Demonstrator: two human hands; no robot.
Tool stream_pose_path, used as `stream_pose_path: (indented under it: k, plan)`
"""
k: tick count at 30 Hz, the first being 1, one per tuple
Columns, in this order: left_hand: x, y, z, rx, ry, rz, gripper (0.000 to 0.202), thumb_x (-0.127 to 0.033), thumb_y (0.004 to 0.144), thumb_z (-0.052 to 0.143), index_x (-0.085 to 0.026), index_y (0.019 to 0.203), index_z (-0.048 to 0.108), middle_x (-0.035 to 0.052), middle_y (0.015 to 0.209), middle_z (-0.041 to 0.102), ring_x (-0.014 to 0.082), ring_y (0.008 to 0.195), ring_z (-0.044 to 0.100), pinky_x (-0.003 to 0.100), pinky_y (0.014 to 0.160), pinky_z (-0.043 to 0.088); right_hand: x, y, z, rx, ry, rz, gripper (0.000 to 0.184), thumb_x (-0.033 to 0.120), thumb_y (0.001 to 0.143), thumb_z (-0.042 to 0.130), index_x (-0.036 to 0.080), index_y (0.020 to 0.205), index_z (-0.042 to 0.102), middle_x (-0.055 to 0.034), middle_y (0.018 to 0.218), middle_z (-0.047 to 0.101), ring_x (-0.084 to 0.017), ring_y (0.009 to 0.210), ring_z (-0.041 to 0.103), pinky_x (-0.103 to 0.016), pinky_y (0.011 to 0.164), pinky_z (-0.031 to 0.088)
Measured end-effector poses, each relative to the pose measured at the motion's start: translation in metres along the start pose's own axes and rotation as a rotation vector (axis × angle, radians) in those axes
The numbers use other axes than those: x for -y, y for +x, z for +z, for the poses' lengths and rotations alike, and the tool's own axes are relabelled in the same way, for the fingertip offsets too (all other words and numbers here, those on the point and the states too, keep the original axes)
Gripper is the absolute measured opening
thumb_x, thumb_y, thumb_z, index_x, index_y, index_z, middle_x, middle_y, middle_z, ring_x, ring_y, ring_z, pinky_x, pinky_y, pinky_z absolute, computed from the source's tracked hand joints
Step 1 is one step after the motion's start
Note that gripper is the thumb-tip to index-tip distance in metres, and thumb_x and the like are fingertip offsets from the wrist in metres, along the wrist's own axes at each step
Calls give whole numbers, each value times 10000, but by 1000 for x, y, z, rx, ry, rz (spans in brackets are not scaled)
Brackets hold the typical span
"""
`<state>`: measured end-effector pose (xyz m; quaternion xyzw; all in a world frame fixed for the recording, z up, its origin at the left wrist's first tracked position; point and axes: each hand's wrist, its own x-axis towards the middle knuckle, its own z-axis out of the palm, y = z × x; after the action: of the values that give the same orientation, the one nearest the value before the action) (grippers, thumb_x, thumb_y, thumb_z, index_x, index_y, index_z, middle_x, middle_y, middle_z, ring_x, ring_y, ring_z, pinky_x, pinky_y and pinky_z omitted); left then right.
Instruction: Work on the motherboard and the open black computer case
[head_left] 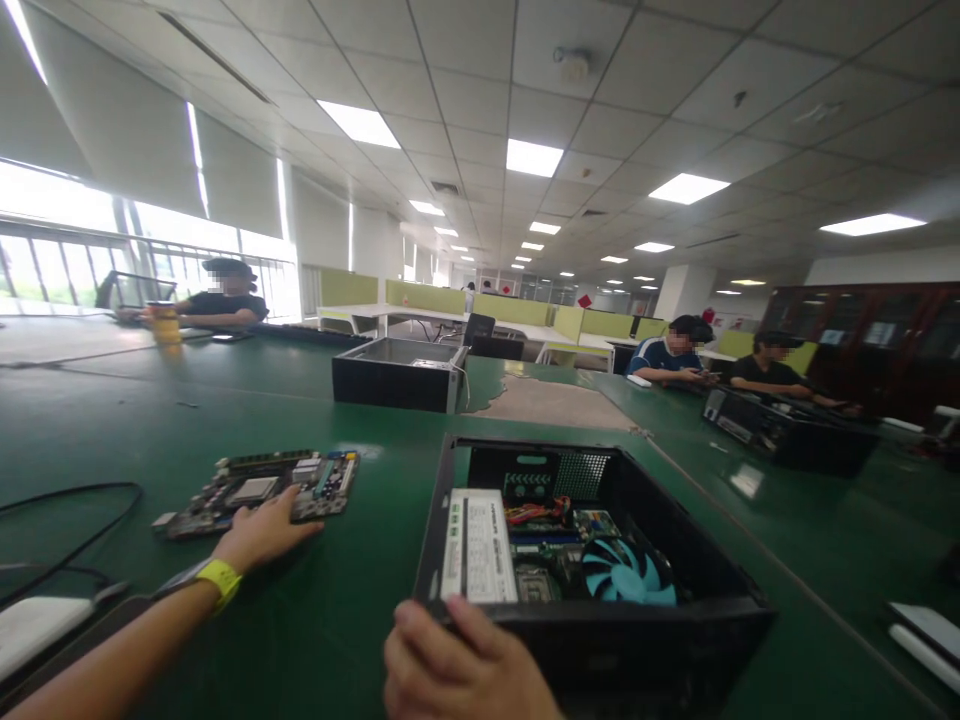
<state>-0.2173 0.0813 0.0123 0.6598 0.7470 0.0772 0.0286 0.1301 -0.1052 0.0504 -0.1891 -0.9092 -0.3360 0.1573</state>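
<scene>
My left hand point(262, 532) lies flat with fingers stretched out on the near edge of a loose motherboard point(262, 490) on the green table; a yellow wristband sits on that wrist. My right hand point(461, 670) curls its fingers over the near rim of an open black computer case point(720, 590). Inside the case I see a white power supply point(476, 545), a blue fan point(626, 572) and a mounted board with red cables.
A second open case point(397, 375) stands farther back on the green table point(337, 620). A black cable point(75, 500) and a white device point(34, 628) lie at the left. Three other people sit at the table, one at the far left, two at the right beside another case point(787, 430).
</scene>
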Motion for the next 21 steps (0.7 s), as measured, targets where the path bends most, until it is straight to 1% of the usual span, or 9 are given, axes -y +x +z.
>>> stream_pose_path:
  k: [1,4,6,8,11,15,17,19,21]
  plan:
    - [-4,-3,0,-4,-15,3,831,-567,759,453,-66,1412,339,197,1366,535,394,1278,458,491,1077,262,-15,-9,3,3,-2,42,411,501,928,431,263,1233,570,50,1447,468,-192,1447,159,-362,1196,164]
    - [-17,-19,-1,-16,-58,23,875,-604,718,477,-90,1418,370,180,1423,481,444,1307,399,502,1046,314,-66,-39,13,162,61,200,459,515,957,362,214,1245,554,-18,1432,483,-204,1453,136,-402,1205,72]
    - [-28,-34,-2,-24,-71,57,856,-583,718,473,-112,1426,374,147,1431,482,430,1302,407,486,1041,338,-99,-60,20,280,83,308,467,516,955,363,221,1270,542,-44,1447,465,-233,1452,147,-462,1195,78]
    - [-43,-49,-4,-32,-72,103,831,-550,727,472,-121,1432,374,132,1414,506,397,1286,435,461,1048,347,-126,-80,25,353,57,396,466,515,949,375,227,1268,554,-52,1470,437,-255,1450,152,-508,1184,76]
    - [-69,-73,-5,-20,-68,179,825,-532,724,496,-123,1433,385,137,1399,519,375,1278,443,447,1054,354,-159,-112,27,415,-23,511,436,481,947,393,238,1252,589,-43,1481,423,-254,1449,154,-499,1185,63]
    - [-108,-104,-5,35,-112,269,815,-555,717,523,-168,1425,409,99,1434,488,356,1306,404,449,1081,337,-193,-152,25,487,-112,663,420,437,942,395,230,1211,643,-53,1468,440,-262,1451,146,-472,1181,101]
    - [-125,-120,-5,67,-134,298,801,-561,717,530,-190,1420,422,80,1443,480,349,1315,389,448,1099,321,-205,-165,25,535,-131,749,422,438,929,407,218,1175,672,-65,1470,435,-279,1450,139,-476,1170,134]
    - [-142,-137,-5,98,-153,321,808,-558,706,548,-198,1418,426,74,1451,468,355,1329,363,453,1118,298,-210,-168,29,572,-147,858,398,415,908,438,203,1116,704,-69,1476,425,-311,1449,127,-496,1159,151]
    - [-159,-154,-6,136,-183,347,808,-523,695,572,-208,1423,419,72,1457,458,358,1345,338,452,1130,285,-204,-160,36,557,-171,1024,394,378,876,478,177,1138,691,-91,1472,424,-353,1441,127,-533,1146,157]
